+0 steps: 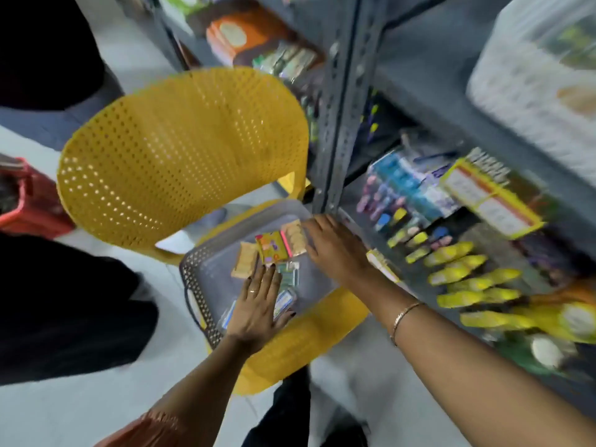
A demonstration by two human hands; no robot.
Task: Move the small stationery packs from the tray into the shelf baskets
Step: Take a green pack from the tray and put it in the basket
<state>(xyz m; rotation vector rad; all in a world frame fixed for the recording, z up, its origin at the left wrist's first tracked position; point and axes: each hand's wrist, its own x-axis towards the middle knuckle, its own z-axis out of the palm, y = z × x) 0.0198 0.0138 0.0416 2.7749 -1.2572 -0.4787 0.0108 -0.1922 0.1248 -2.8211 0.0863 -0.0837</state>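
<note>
A grey perforated tray point(206, 269) rests on the seat of a yellow chair. Several small stationery packs lie in it: a yellow and pink pack point(273, 246), a pale orange pack point(246, 261), a peach pack point(295, 237) and a green striped pack point(290, 275). My left hand point(258, 304) lies flat, fingers spread, over the packs at the tray's near side, including a blue-edged pack point(283, 301). My right hand point(335, 250) reaches over the tray's right corner, fingertips at the peach pack; the frame is blurred and I cannot tell whether it grips.
The yellow perforated chair point(183, 156) stands left of a grey metal shelf upright point(342, 124). Shelves to the right hold blurred stationery, yellow bottles point(467, 282) and a white basket point(532, 85). A red basket point(32, 201) sits on the floor at left.
</note>
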